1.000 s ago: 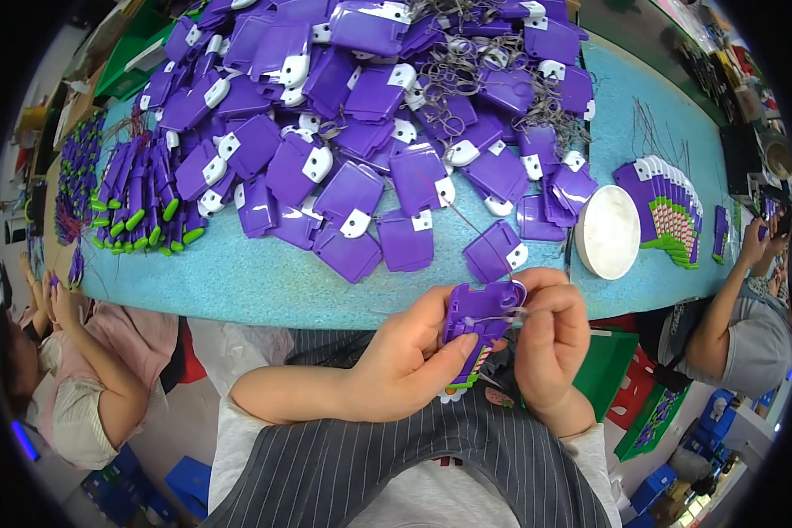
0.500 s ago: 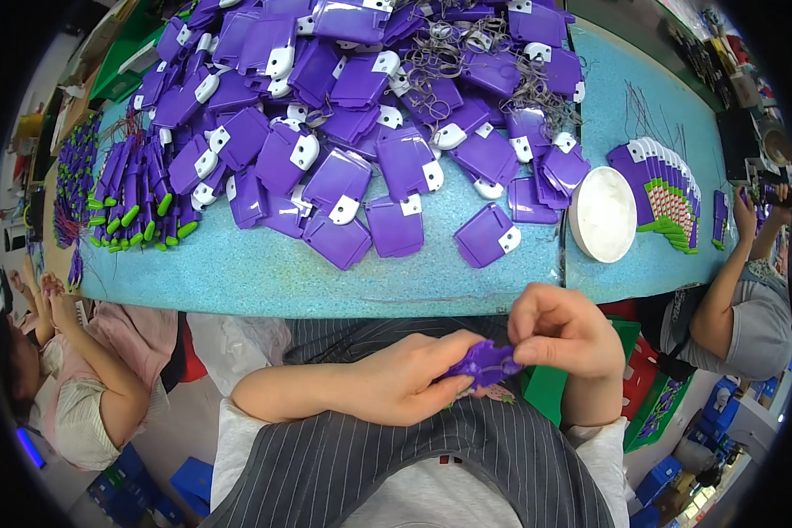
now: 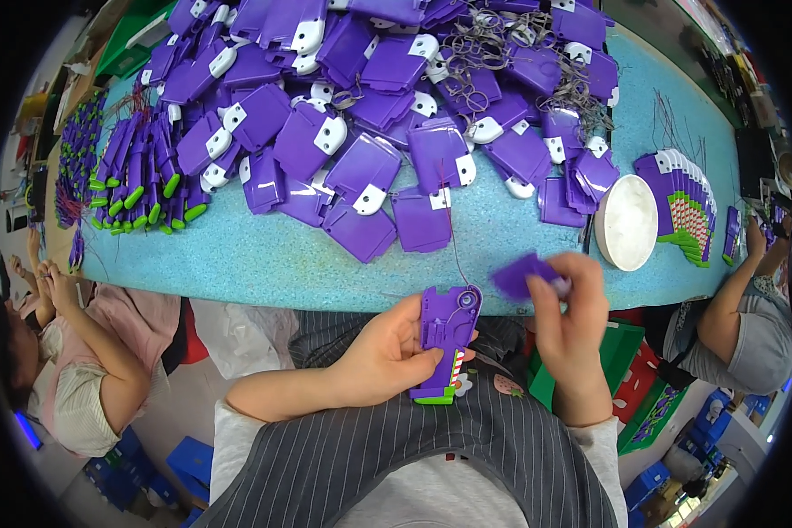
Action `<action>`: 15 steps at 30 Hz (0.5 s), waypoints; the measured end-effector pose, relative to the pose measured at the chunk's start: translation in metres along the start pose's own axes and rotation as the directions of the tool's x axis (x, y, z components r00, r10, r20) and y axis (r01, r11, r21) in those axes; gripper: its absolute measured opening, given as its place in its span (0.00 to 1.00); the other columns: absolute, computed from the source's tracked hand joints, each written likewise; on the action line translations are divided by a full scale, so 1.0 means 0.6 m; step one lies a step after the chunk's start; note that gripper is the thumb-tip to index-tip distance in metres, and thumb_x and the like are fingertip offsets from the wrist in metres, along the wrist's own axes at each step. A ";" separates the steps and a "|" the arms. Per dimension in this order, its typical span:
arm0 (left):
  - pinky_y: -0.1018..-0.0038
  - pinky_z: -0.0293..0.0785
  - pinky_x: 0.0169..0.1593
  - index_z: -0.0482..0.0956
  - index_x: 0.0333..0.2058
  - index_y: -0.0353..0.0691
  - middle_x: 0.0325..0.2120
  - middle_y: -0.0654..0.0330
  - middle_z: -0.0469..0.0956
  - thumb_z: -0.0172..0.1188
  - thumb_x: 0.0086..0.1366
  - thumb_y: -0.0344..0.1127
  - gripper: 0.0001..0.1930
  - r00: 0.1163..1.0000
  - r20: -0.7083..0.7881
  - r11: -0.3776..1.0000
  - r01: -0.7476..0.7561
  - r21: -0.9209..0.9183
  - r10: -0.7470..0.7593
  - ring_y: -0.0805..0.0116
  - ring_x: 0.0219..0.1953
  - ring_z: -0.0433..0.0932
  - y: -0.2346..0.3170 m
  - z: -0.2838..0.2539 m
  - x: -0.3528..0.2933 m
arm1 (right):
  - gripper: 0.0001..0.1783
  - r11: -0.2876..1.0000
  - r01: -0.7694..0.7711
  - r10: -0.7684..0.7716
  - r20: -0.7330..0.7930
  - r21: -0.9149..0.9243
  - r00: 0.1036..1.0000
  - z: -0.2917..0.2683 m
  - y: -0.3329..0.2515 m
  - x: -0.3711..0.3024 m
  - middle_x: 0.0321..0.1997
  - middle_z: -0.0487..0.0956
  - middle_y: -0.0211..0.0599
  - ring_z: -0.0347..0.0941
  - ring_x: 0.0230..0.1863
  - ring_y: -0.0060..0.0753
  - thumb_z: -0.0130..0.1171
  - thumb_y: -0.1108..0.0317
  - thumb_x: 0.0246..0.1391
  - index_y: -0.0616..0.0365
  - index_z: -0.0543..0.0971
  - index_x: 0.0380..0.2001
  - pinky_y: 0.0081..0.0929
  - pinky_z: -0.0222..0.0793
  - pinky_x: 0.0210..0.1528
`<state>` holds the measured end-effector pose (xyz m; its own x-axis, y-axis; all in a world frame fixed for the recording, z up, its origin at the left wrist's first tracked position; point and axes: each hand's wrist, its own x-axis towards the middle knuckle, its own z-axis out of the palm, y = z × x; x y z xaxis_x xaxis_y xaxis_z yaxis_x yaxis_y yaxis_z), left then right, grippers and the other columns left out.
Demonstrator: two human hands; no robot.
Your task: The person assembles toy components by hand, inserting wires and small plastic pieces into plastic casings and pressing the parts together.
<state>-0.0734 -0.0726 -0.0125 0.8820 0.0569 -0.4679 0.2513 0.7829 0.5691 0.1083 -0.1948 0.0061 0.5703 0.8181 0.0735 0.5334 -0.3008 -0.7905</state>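
My left hand (image 3: 383,352) is closed round a purple plastic housing (image 3: 442,333), held over my lap just off the table's near edge. Its open inner side faces up, with a green end toward me and a red-and-white striped strip along one side. A thin dark wire curls inside the housing's far end and runs out over the table. To the right, my right hand (image 3: 568,321) pinches a flat purple cover (image 3: 515,277) with a white corner; hand and cover are blurred by motion. The two parts are apart.
A large heap of purple covers (image 3: 361,172) and tangled grey rings (image 3: 480,48) lies on the blue table (image 3: 238,264). Green-tipped purple housings (image 3: 141,176) are stacked at left. At right are a white bowl (image 3: 627,224) and fanned assembled pieces (image 3: 682,207). Co-workers sit on both sides.
My left hand has turned the housing so its inside shows. My right hand has moved off it and taken the lone cover from the table's near part. The view has shifted slightly.
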 end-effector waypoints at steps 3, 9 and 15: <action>0.71 0.73 0.49 0.57 0.56 0.36 0.46 0.53 0.72 0.45 0.60 0.16 0.25 0.999 0.016 0.997 -0.035 0.063 0.034 0.69 0.45 0.75 -0.002 0.007 0.002 | 0.14 0.720 -0.198 0.033 0.252 0.665 0.967 -0.012 0.003 -0.028 0.45 0.69 0.44 0.72 0.28 0.22 0.59 0.80 0.49 0.64 0.70 0.40 0.14 0.67 0.25; 0.69 0.71 0.54 0.53 0.57 0.33 0.49 0.53 0.68 0.45 0.59 0.16 0.27 0.995 0.097 0.969 -0.031 0.245 0.007 0.66 0.51 0.72 -0.002 0.016 0.005 | 0.15 0.662 -0.370 0.076 0.432 0.652 0.899 0.019 0.004 -0.021 0.48 0.69 0.45 0.70 0.24 0.14 0.59 0.81 0.48 0.66 0.76 0.42 0.10 0.65 0.22; 0.71 0.74 0.50 0.55 0.55 0.31 0.46 0.53 0.71 0.48 0.59 0.17 0.24 0.997 0.071 0.923 -0.003 0.386 -0.027 0.67 0.47 0.75 -0.002 0.020 0.001 | 0.15 0.770 -0.307 0.074 0.400 0.559 0.914 0.020 -0.003 -0.021 0.47 0.71 0.42 0.69 0.22 0.11 0.61 0.81 0.46 0.65 0.77 0.41 0.08 0.63 0.21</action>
<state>-0.0682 -0.0808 -0.0056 0.9011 -0.0082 -0.4336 0.3832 0.4833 0.7872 0.0928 -0.1986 -0.0005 0.3104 0.9213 -0.2342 -0.1131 -0.2089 -0.9714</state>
